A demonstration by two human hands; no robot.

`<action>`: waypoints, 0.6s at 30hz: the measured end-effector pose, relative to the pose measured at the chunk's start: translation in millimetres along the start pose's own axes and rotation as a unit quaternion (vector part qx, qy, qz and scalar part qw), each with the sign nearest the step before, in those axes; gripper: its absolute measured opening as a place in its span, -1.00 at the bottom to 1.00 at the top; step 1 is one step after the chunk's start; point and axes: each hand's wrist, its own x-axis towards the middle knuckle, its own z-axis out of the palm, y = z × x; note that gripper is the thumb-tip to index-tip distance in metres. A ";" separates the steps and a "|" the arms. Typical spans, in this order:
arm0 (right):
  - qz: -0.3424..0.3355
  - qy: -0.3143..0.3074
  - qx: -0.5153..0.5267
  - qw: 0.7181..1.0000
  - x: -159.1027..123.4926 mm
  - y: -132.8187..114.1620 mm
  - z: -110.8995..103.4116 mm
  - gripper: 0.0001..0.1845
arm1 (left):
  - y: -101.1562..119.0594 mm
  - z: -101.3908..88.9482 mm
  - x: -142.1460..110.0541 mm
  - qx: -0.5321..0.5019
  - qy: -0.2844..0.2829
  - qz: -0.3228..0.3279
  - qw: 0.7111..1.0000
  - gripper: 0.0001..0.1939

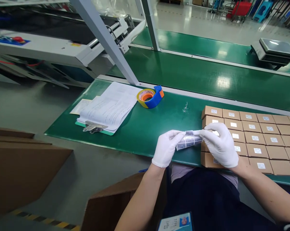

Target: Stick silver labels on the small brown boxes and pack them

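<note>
The white-gloved fingers (176, 136) of the left hand (166, 148) clamped a roll of printed labels (188, 141), while the right hand (219, 145) pinched its pulled-out strip, seemingly to keep it taut, above the green bench (145, 134), beside rows of cardboard cartons (255, 141) within easy reach.

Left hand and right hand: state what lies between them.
The head view shows a roll of printed labels between the left hand and the right hand, held by both.
</note>
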 end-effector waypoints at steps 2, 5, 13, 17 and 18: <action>0.006 0.018 0.024 1.000 0.1 -4.4 0.8 -0.71 | 0.8 2.4 -0.8 0.007 0.001 0.007 1.000 -0.66; 0.050 0.007 0.091 0.995 4.9 -10.4 6.1 -0.57 | 1.6 4.5 -2.6 0.026 -0.011 0.027 0.999 -0.68; 0.037 -0.032 0.046 0.998 7.7 -17.2 12.1 -0.41 | -2.2 1.5 -2.0 0.015 -0.050 0.012 0.999 -0.67; 0.067 -0.006 0.106 0.992 8.7 -26.6 14.9 -0.35 | -3.7 -0.5 -2.2 0.033 -0.053 0.029 0.998 -0.68; 0.085 -0.019 0.122 0.989 10.0 -29.4 17.0 -0.34 | -3.5 -0.8 -2.8 0.039 -0.055 0.033 0.997 -0.68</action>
